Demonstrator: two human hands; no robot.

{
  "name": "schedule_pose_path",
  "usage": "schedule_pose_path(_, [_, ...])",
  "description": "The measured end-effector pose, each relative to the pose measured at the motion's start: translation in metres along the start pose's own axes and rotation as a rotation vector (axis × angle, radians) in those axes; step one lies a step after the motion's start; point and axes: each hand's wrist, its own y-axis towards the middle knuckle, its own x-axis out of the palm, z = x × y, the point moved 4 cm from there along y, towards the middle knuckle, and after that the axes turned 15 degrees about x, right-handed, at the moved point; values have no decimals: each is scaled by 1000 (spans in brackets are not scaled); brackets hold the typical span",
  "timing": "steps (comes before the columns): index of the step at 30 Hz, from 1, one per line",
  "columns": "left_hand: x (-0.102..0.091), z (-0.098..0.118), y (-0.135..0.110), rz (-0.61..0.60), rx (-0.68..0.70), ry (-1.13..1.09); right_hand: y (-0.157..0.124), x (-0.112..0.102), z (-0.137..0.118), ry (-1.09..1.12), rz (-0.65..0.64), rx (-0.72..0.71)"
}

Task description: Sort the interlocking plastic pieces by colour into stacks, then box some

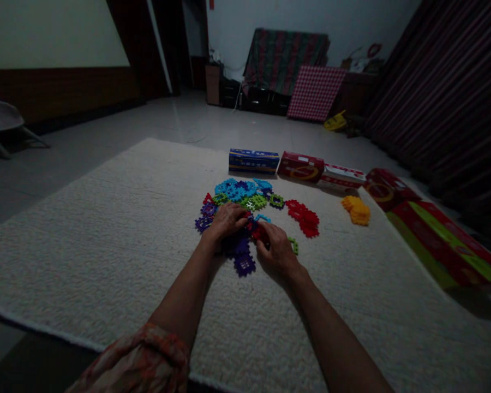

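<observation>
A heap of toothed plastic building pieces lies on the cream mat. My left hand (228, 220) rests over the heap, its fingers stretched out toward the middle and the thumb a little apart. Beneath and in front of it are dark purple pieces (244, 264). My right hand (279, 248) is closed with thumb and fingers around a red piece (261, 233), which it partly hides. Light blue pieces (235, 189) and green pieces (255, 203) lie just beyond the hands. A green piece (294, 245) peeks out right of my right hand.
Red pieces (304, 218) lie to the right, and a yellow-orange stack (355, 210) sits farther right. Along the mat's (106, 229) far and right edges stand a blue box (253, 161), a dark red box (300, 166) and a large red-green box (445, 245).
</observation>
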Motion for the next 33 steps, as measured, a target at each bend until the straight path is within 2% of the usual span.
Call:
schedule_pose_path(6, [-4, -3, 4, 83, -33, -45, -1, 2, -4, -113, -16, 8])
schedule_pose_path(10, [-5, -6, 5, 152, -158, -39, 1, 0, -7, -76, -25, 13])
schedule_pose_path(13, [-11, -3, 6, 233, -168, -3, 2, -3, -6, -28, -22, 22])
schedule_pose_path(18, [-18, 8, 10, 323, -124, -31, 3, -9, -1, 5, 36, 23])
schedule_pose_path(22, [-15, 11, 12, 360, -179, -110, 5, -13, 3, 44, 103, -23])
schedule_pose_path(26, [-8, 14, 15, 351, -189, -160, 7, -17, 4, 44, 169, -67])
schedule_pose_path(33, [4, 15, 16, 212, -187, -45, 10, -23, 9, -11, 305, -43])
